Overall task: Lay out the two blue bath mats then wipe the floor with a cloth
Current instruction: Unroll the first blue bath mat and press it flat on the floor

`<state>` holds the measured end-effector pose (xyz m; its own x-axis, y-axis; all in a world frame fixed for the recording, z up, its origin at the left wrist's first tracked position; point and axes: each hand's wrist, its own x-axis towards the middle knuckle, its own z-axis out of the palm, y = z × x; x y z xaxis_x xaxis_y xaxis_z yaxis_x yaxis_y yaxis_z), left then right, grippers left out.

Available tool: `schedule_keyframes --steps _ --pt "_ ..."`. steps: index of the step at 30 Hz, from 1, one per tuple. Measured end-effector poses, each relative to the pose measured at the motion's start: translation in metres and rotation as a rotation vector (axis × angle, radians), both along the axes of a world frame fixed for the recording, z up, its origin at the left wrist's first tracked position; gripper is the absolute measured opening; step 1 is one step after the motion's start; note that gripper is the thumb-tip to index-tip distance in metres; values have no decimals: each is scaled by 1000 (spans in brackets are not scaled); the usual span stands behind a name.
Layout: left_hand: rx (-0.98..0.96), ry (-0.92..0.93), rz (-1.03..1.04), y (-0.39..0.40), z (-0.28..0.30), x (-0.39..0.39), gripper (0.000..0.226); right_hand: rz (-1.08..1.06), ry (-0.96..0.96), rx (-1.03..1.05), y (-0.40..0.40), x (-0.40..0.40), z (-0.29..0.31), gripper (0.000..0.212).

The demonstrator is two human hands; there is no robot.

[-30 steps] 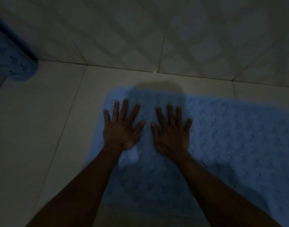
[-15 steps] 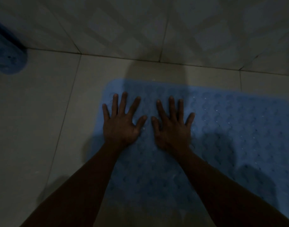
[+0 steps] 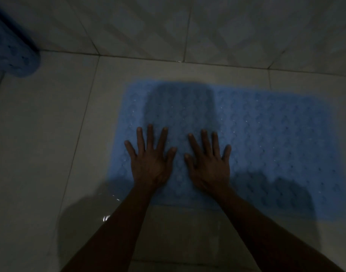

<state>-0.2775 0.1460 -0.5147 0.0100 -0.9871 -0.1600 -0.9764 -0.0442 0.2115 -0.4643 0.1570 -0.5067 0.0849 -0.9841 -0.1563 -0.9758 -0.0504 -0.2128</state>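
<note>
The bath mat (image 3: 266,138) is light blue, embossed all over with a repeating scallop-like pattern and dotted with small holes. At ten o'clock, a second mat (image 3: 13,54) shows the same blue with dark holes. The floor (image 3: 40,144) is plain off-white tile; the wall tiles (image 3: 227,26) carry pale diagonal bands.

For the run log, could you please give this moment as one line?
left hand: flat on blue mat | right hand: flat on it | second mat: far left

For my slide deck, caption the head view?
Both hands, left and right, press a blue bath mat flat on the tiled floor.
</note>
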Motion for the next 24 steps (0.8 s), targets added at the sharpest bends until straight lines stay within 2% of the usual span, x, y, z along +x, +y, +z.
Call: schedule_keyframes --steps 7,13,18,20,24 --pt "7 -28 29 0 2 -4 64 -8 28 -74 5 1 -1 66" --pt "27 -55 15 2 0 -4 64 -9 28 21 3 1 0 65" --pt "124 -88 77 1 12 -22 68 9 -55 60 5 -11 7 63" --pt "85 -57 18 5 16 -48 70 -74 -61 33 14 -36 11 64" --pt "11 19 -194 6 20 -141 70 -382 -41 -12 31 -127 14 64"
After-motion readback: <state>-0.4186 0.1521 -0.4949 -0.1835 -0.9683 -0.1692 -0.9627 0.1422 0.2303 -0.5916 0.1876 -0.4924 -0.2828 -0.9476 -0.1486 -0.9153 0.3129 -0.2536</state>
